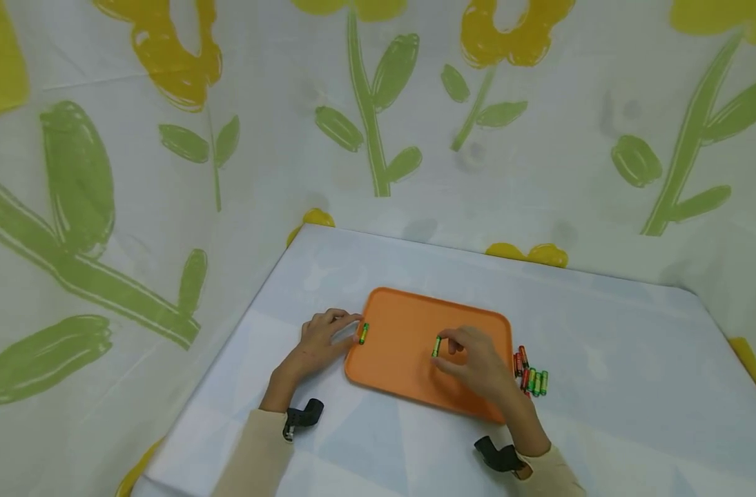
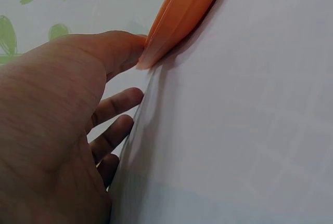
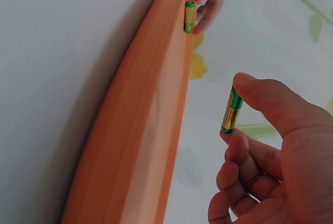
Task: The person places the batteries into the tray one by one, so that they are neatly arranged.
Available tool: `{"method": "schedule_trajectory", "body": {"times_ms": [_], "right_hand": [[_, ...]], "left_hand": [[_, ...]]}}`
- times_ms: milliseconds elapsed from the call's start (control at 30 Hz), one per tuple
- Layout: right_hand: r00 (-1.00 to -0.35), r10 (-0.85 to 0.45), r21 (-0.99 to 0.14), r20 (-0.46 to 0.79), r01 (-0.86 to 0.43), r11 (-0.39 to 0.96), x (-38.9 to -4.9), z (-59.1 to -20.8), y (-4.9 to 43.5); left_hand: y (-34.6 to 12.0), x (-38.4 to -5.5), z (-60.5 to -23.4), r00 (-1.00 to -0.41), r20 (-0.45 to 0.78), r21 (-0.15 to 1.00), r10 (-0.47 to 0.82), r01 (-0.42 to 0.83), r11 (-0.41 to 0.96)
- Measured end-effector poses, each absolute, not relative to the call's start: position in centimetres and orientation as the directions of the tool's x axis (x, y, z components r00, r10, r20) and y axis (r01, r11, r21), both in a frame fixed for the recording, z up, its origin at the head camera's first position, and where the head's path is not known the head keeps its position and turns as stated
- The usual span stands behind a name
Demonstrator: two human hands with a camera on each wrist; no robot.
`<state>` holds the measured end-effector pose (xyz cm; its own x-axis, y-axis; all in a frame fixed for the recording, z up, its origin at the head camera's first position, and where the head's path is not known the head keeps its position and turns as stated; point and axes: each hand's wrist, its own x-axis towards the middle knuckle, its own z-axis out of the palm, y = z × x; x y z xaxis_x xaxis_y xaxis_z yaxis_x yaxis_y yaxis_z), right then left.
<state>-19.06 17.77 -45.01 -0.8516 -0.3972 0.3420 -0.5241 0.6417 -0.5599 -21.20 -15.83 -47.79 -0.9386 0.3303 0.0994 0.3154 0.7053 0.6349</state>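
My right hand (image 1: 477,362) pinches a green-and-gold battery (image 3: 232,110) by its two ends between thumb and index finger, above the orange tray (image 1: 409,317). Another green battery (image 1: 364,333) lies at the tray's left edge. Beside it, my left hand (image 1: 318,343) spreads its thumb and index finger against the tray's rim. In the left wrist view, the thumb (image 2: 117,47) touches the rim while the other fingers are loosely bent below. Whether the left fingertips touch that battery I cannot tell.
Just past the tray's right edge lies a cluster of several red batteries (image 1: 523,355) and green batteries (image 1: 537,384). A pale patterned cloth (image 1: 614,386) covers the table. Behind it hangs a flower-printed curtain (image 1: 259,138).
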Motion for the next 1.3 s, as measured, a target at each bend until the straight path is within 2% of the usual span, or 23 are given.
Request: {"method": "schedule_trajectory", "body": {"times_ms": [367, 733, 1300], "right_hand": [[-0.830, -0.429, -0.580, 0.356, -0.556, 0.595, -19.1, -45.5, 15.1], [-0.856, -0.429, -0.624, 0.287, -0.507, 0.595, -20.1, -46.3, 13.7], [-0.848, -0.446, -0.637, 0.286, -0.516, 0.573, -21.2, -46.5, 11.2]], "left_hand": [[-15.7, -21.2, -48.1, -0.943, 0.097, 0.627, 0.319, 0.307, 0.716], [-15.6, -21.0, -48.1, -0.940, 0.103, 0.612, 0.326, 0.318, 0.724], [-15.7, -21.2, -47.7, -0.937, 0.089, 0.610, 0.337, 0.319, 0.725]]}}
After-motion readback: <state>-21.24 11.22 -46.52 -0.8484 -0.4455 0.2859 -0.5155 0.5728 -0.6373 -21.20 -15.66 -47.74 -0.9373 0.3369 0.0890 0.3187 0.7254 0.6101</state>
